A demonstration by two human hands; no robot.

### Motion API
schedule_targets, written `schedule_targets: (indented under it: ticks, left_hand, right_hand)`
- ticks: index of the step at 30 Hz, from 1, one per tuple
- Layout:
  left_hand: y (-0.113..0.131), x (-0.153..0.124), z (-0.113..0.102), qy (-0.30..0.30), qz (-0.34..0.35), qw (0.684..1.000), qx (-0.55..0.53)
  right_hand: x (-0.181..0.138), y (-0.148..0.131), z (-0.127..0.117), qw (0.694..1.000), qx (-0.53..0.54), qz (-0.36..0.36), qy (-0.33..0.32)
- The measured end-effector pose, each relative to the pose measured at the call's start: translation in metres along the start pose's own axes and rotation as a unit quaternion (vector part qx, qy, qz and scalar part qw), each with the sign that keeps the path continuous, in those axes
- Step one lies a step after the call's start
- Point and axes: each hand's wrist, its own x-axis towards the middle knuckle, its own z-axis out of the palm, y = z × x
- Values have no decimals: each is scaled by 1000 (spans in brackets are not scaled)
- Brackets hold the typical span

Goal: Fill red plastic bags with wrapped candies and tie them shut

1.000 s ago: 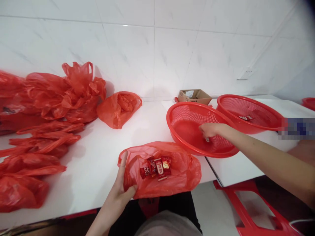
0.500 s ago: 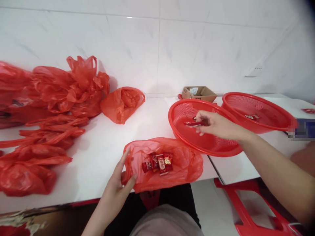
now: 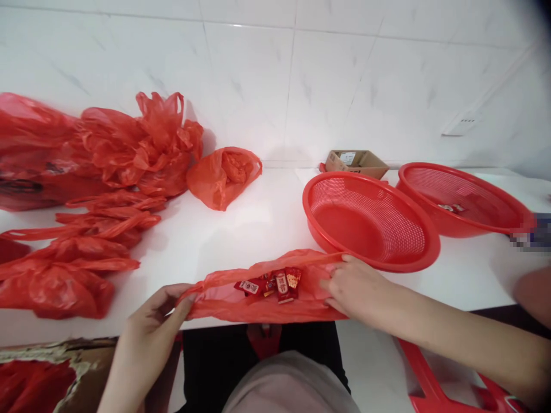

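Observation:
A red plastic bag [image 3: 267, 314] lies stretched sideways at the table's front edge, its mouth facing up. Inside it rest several small red wrapped snack packets [image 3: 282, 285]. My left hand [image 3: 157, 318] pinches the bag's left end between thumb and fingers. At the other end, my right hand [image 3: 355, 287] is closed on the bag's right side, its fingertips partly hidden in the plastic. Just behind my right hand stands a red mesh basket [image 3: 357, 226] with nothing visible inside.
A second red basket [image 3: 460, 198] holds a few packets. Behind stands a small cardboard box [image 3: 357, 162]. Filled red bags [image 3: 142, 149] crowd the left, with one folded-over bag [image 3: 224, 178] nearby. A torn carton [image 3: 86, 367] sits below the table edge, a red stool [image 3: 426, 373] at lower right.
My right hand has left the near basket and taken hold of the bag's right side. My left hand now pinches the left end, and the bag is pulled longer and narrower.

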Motion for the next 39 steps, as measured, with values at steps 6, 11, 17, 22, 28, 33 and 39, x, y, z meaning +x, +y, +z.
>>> schedule_targets:
  ticks: [6, 11, 17, 22, 28, 33, 39]
  left_hand:
    - [36, 11, -18, 26, 64, 985, -158]
    - [81, 32, -34, -30, 149, 920, -361]
    - [130, 34, -32, -41, 222, 886, -405]
    - [155, 31, -16, -100, 224, 880, -406]
    - [170, 41, 8, -257, 266, 918, -142]
    - [186, 51, 39, -299, 240, 923, 42]
    - [175, 72, 43, -267, 128, 954, -37]
  right_hand:
    - [-32, 1, -71, 980, 17, -127, 153]
    - [-53, 20, -130, 905, 180, -146, 356]
    - [-46, 25, -160, 887, 246, -176, 349]
    - [-29, 27, -177, 907, 235, -188, 294]
    - [-7, -12, -184, 878, 241, -281, 303]
    - [24, -58, -178, 846, 250, -387, 268]
    - [58, -32, -149, 859, 279, -276, 328]
